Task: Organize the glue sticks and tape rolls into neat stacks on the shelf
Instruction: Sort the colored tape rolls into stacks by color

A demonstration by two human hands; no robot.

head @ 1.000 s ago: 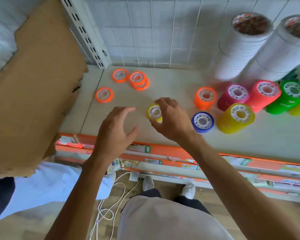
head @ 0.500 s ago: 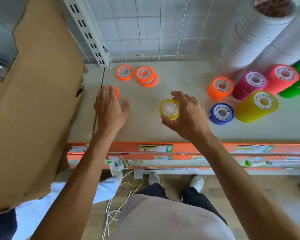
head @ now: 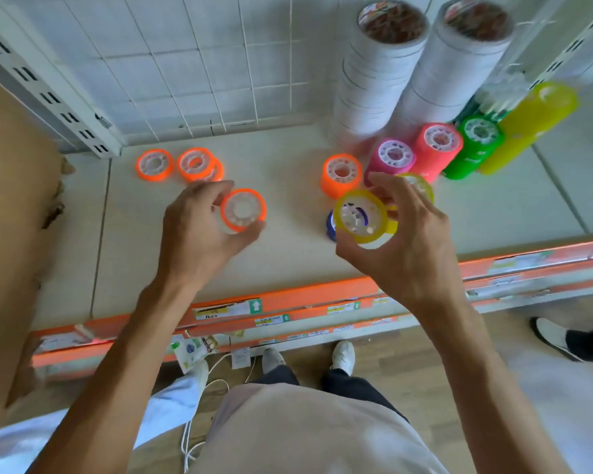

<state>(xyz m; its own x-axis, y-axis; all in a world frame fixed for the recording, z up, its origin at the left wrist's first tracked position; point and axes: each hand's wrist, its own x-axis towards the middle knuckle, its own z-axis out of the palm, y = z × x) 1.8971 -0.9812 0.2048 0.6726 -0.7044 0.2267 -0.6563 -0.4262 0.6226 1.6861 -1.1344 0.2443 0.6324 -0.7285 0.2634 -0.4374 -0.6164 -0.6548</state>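
Across the pale shelf, the left hand grasped an orange tape roll at frame centre. Right of it, the right hand grasped a yellow tape roll, probably above a half-hidden blue roll.

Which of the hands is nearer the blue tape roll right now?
Right. The right hand holds a yellow roll right over the blue tape roll; the left hand is well to its left.
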